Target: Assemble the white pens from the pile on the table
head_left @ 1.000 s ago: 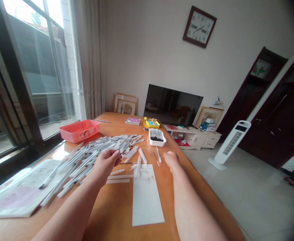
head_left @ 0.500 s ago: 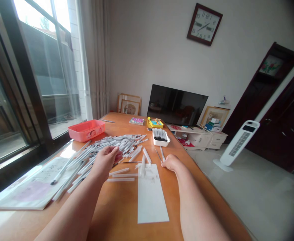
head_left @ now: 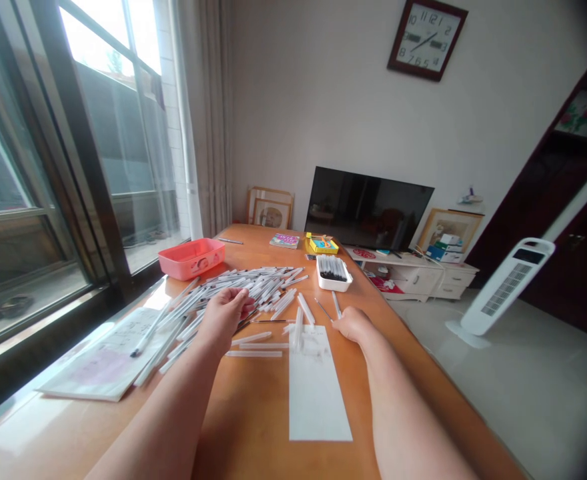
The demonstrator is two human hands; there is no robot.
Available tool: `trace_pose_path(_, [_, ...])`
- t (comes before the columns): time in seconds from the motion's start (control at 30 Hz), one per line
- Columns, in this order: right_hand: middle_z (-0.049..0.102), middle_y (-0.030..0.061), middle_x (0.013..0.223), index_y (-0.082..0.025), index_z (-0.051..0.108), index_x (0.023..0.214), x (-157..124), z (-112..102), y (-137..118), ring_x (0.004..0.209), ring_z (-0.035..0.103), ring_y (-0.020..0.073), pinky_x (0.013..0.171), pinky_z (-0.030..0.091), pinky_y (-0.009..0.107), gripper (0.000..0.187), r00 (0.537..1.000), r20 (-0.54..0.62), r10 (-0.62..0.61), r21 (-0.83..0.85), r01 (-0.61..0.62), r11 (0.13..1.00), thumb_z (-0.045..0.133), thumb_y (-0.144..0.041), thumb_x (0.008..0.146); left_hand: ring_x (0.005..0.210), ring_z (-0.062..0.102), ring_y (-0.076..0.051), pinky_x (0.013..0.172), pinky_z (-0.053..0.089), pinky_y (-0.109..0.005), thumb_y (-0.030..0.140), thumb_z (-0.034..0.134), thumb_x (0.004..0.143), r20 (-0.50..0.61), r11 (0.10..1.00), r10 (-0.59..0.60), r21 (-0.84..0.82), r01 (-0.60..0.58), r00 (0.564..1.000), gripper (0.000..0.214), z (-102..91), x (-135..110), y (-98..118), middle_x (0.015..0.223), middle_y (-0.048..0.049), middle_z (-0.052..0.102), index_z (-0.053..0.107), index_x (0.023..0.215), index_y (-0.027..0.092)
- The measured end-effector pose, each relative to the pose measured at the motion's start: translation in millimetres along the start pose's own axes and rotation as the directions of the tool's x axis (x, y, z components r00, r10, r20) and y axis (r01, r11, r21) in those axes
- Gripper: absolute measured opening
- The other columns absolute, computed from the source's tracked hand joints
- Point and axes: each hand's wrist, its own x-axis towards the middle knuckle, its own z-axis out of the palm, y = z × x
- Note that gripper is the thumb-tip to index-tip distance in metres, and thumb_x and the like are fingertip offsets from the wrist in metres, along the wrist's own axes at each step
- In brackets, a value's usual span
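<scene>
My left hand (head_left: pixel 226 317) hovers at the near edge of a pile of white gel pens (head_left: pixel 258 288), thumb and fingers pinched together; anything between them is hidden. On the right side of the table, my right hand (head_left: pixel 352 325) is closed, and a thin pen refill (head_left: pixel 323 308) runs out from its fingertips. Beside it a pale pen barrel (head_left: pixel 336 305) also reaches the hand; whether it is gripped too I cannot tell. Between the hands, several clear pen caps or tubes (head_left: pixel 298 327) lie at the top of a white paper strip (head_left: pixel 318 400). Loose white barrels (head_left: pixel 254 354) lie left of the strip.
Beyond my right hand stands a white box (head_left: pixel 334 285) of upright-packed pens. A red plastic basket (head_left: pixel 192 259) sits behind the pile, and a booklet (head_left: pixel 98 360) lies under some pens. Farther back are a yellow box (head_left: pixel 323 245) and a magazine (head_left: pixel 284 241). The table's right edge slants past my forearm.
The view has swung a little to the left, so everything appears shifted right. Both hands keep nearly the same places and closed poses over the table.
</scene>
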Motion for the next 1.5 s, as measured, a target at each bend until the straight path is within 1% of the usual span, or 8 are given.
trace_pose_path(0.2, [0.054,-0.0015,0.054,-0.020,0.055,0.058,-20.3,-7.8,-27.3,0.050,0.049,0.0123,0.044,0.029,0.023,0.020,0.986,0.075,-0.147,0.175,0.132,0.976,0.068,-0.030,0.069,0.066,0.065,-0.015,0.063,0.048,-0.026,0.055,0.080,0.066,0.072,0.999,-0.042,0.036,0.040,0.996,0.049,6.6,-5.3,-4.5,0.078,-0.0066,0.071,0.062,0.090,0.016])
trace_pose_path(0.43, [0.057,-0.0033,0.057,-0.017,0.059,0.068,-53.3,9.2,-71.4,0.050,0.045,0.0081,0.046,0.032,0.019,0.009,0.839,0.265,-0.475,0.458,0.323,0.828,0.062,-0.024,0.072,0.053,0.050,-0.007,0.051,0.036,-0.020,0.051,0.080,0.070,0.362,0.989,-0.103,-0.062,0.134,0.926,0.045,18.4,-19.0,-10.0,0.071,-0.0011,0.063,0.066,0.095,0.017])
trace_pose_path(0.67, [0.070,0.0024,0.077,-0.017,0.064,0.088,-67.4,10.4,-88.3,0.059,0.063,0.0114,0.044,0.040,0.017,0.017,0.788,0.316,-0.529,0.564,0.292,0.772,0.063,-0.033,0.082,0.068,0.062,-0.011,0.066,0.048,-0.023,0.039,0.080,0.074,0.349,0.968,-0.095,-0.187,0.169,0.932,0.032,21.9,-15.8,-15.0,0.081,-0.0058,0.070,0.059,0.084,0.017])
trace_pose_path(0.8, [0.069,0.0008,0.070,-0.016,0.065,0.086,-66.7,7.8,-93.1,0.051,0.058,0.0084,0.042,0.037,0.015,0.014,0.814,0.280,-0.508,0.580,0.278,0.766,0.064,-0.029,0.081,0.070,0.064,-0.013,0.069,0.050,-0.027,0.041,0.078,0.073,0.339,0.973,-0.074,-0.181,0.142,0.938,0.032,24.9,-21.2,-8.7,0.084,-0.0075,0.072,0.060,0.084,0.017])
trace_pose_path(0.97, [0.066,0.0000,0.064,-0.016,0.060,0.076,-62.2,-8.3,-99.5,0.045,0.052,0.0070,0.039,0.033,0.015,0.009,0.902,0.152,-0.404,0.573,0.253,0.780,0.063,-0.024,0.078,0.061,0.058,-0.014,0.061,0.043,-0.027,0.047,0.073,0.074,0.332,0.989,-0.012,0.146,-0.039,0.943,0.030,28.3,-30.2,-6.1,0.076,-0.0048,0.070,0.065,0.083,0.018])
trace_pose_path(1.07, [0.070,0.0025,0.070,-0.016,0.059,0.077,-62.7,-17.8,-98.2,0.047,0.055,0.0079,0.040,0.034,0.016,0.008,0.930,0.120,-0.347,0.593,0.213,0.777,0.060,-0.024,0.078,0.061,0.055,-0.016,0.059,0.039,-0.027,0.035,0.069,0.074,0.426,0.876,0.098,0.392,-0.282,0.899,0.015,28.7,-32.3,-13.4,0.069,-0.0022,0.066,0.069,0.077,0.020])
trace_pose_path(1.2, [0.068,0.0017,0.070,-0.017,0.058,0.082,-65.1,-12.3,-81.4,0.046,0.052,0.0073,0.040,0.033,0.016,0.013,0.958,0.011,-0.286,0.696,0.197,0.690,0.060,-0.029,0.078,0.071,0.059,-0.019,0.065,0.039,-0.029,0.018,0.060,0.072,0.556,0.552,0.158,0.635,-0.540,0.816,0.016,29.0,-33.1,-23.9,0.080,-0.0044,0.068,0.075,0.077,0.023])
trace_pose_path(1.5, [0.066,-0.0004,0.068,-0.018,0.060,0.101,-58.2,10.1,-43.8,0.050,0.053,0.0094,0.043,0.036,0.017,0.029,0.977,-0.159,-0.144,0.824,0.212,0.525,0.062,-0.031,0.075,0.087,0.060,-0.024,0.078,0.044,-0.032,0.019,0.064,0.070,0.614,0.314,0.120,0.722,-0.617,0.780,0.018,29.2,-24.4,-35.1,0.092,-0.0079,0.066,0.077,0.081,0.025])
